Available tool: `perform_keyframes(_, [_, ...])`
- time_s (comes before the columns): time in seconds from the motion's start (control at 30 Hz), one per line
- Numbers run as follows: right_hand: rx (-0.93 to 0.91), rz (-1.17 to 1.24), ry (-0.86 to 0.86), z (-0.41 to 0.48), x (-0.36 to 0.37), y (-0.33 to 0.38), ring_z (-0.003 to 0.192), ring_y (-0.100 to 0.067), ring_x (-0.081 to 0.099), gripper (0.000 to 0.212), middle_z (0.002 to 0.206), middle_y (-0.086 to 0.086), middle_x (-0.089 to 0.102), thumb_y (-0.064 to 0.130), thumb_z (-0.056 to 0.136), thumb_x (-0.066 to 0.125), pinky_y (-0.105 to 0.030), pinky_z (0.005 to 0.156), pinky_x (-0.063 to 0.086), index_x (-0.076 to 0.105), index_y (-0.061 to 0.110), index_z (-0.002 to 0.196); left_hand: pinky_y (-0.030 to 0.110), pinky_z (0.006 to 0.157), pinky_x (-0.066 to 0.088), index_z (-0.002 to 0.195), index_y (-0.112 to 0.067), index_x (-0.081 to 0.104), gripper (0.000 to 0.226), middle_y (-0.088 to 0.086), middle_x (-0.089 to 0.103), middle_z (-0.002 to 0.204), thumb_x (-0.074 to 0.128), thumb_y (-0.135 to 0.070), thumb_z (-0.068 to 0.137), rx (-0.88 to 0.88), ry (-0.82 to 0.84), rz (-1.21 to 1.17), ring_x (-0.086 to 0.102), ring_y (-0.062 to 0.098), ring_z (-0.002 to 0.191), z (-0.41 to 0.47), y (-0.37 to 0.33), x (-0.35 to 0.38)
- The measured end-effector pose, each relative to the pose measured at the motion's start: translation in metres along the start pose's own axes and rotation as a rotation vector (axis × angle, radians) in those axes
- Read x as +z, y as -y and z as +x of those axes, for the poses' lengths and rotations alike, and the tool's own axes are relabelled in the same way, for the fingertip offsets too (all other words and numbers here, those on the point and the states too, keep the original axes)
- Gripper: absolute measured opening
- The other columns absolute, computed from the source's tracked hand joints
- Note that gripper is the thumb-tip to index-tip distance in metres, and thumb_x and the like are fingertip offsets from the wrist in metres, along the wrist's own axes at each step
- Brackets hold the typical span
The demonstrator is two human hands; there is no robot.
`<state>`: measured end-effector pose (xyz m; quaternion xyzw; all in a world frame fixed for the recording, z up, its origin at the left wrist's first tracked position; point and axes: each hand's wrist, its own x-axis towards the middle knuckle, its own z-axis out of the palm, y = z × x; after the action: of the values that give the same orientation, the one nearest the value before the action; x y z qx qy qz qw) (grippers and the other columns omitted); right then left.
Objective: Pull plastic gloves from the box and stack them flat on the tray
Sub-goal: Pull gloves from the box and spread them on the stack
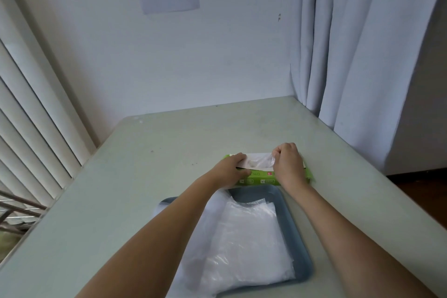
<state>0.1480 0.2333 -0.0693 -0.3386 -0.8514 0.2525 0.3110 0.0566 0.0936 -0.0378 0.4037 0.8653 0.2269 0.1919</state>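
Note:
A green glove box point(262, 178) lies on the table just beyond the blue-grey tray point(298, 244). My left hand point(232, 168) rests on the box's left end, thumb against its front face, holding it down. My right hand point(287, 159) is curled over the box's opening and pinches a clear plastic glove point(260, 162) that sticks out of it. A stack of clear plastic gloves point(244, 242) lies flat on the tray and spills over its left rim.
The pale table point(121, 196) meets a white wall at the back. A grey curtain point(358, 55) hangs at the right, over the table's far right corner. Window blinds point(29, 113) run along the left edge.

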Motion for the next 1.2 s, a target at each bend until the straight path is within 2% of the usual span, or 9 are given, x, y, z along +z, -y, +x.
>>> perform_keyframes(0.23, [-0.106,0.120,-0.059,0.005,-0.004,-0.005,0.088,-0.027,0.056,0.004,0.104,-0.010,0.054,0.002,0.090,0.057,-0.024,0.073,0.035,0.061,0.004,0.091,0.026,0.095,0.032,0.145,-0.019,0.036,0.055,0.005,0.044,0.142,0.056,-0.032,0.095,0.006,0.020,0.008,0.045,0.024,0.124,0.003,0.005,0.000])
perform_keyframes(0.37, [-0.412,0.089,0.185,0.004,-0.018,-0.012,0.088,-0.011,0.046,0.011,0.087,0.009,0.051,0.013,0.077,0.076,-0.019,0.076,0.039,0.072,0.019,0.086,0.026,0.096,0.033,0.146,-0.018,0.035,0.057,0.007,0.043,0.143,0.056,-0.032,0.095,0.007,0.024,0.015,0.044,0.024,0.125,0.005,0.005,0.000])
perform_keyframes(0.43, [-0.431,0.037,0.262,0.002,-0.018,-0.012,0.089,-0.009,0.042,0.019,0.087,0.011,0.048,0.016,0.079,0.076,-0.013,0.074,0.034,0.075,0.022,0.096,0.024,0.089,0.032,0.144,-0.017,0.037,0.054,0.008,0.046,0.139,0.055,-0.031,0.095,0.018,0.017,0.010,0.046,0.023,0.120,0.004,0.005,0.001])
perform_keyframes(0.53, [-0.422,-0.067,0.262,0.004,-0.011,-0.008,0.091,-0.011,0.043,0.018,0.090,0.007,0.047,0.017,0.081,0.074,-0.020,0.075,0.037,0.074,0.020,0.098,0.023,0.089,0.031,0.144,-0.016,0.037,0.052,0.006,0.046,0.138,0.055,-0.030,0.096,0.028,0.011,0.002,0.046,0.021,0.119,0.003,0.005,0.001])
perform_keyframes(0.7, [-0.342,0.011,0.247,0.006,-0.003,-0.006,0.084,-0.018,0.055,0.005,0.082,0.002,0.054,0.011,0.082,0.070,-0.026,0.070,0.039,0.075,0.010,0.083,0.027,0.098,0.032,0.147,-0.018,0.033,0.057,0.007,0.042,0.144,0.054,-0.031,0.097,0.020,0.020,0.003,0.043,0.024,0.126,0.004,0.006,0.003])
perform_keyframes(0.87, [-0.260,0.237,0.186,0.006,-0.011,-0.010,0.072,-0.009,0.056,0.007,0.079,0.001,0.060,0.005,0.081,0.070,-0.010,0.065,0.038,0.074,0.008,0.076,0.029,0.108,0.027,0.151,-0.018,0.027,0.062,0.005,0.032,0.153,0.054,-0.032,0.097,0.018,0.024,-0.002,0.035,0.023,0.136,0.004,0.005,0.001])
perform_keyframes(1.0, [-0.158,0.315,0.136,0.010,-0.010,-0.009,0.072,-0.003,0.055,0.009,0.079,0.004,0.060,0.003,0.083,0.068,-0.007,0.066,0.038,0.072,0.007,0.077,0.028,0.108,0.026,0.150,-0.017,0.028,0.061,0.004,0.032,0.153,0.054,-0.030,0.097,0.029,0.024,-0.010,0.035,0.023,0.136,0.003,0.005,0.003])
perform_keyframes(1.13, [0.113,0.503,0.009,0.015,-0.007,-0.007,0.071,-0.014,0.054,0.009,0.079,-0.004,0.061,0.004,0.087,0.061,-0.022,0.070,0.042,0.070,0.003,0.085,0.030,0.106,0.029,0.149,-0.018,0.031,0.058,0.005,0.036,0.149,0.054,-0.030,0.097,0.021,0.025,-0.014,0.038,0.025,0.133,0.002,0.006,0.002])
perform_keyframes(1.2, [0.280,0.730,-0.075,0.016,-0.008,-0.007,0.061,-0.013,0.052,0.013,0.071,-0.005,0.058,0.005,0.091,0.056,-0.023,0.059,0.045,0.067,-0.002,0.094,0.028,0.098,0.033,0.140,-0.017,0.039,0.047,0.006,0.043,0.138,0.053,-0.030,0.097,0.021,0.027,-0.005,0.042,0.027,0.127,0.002,0.007,0.002])
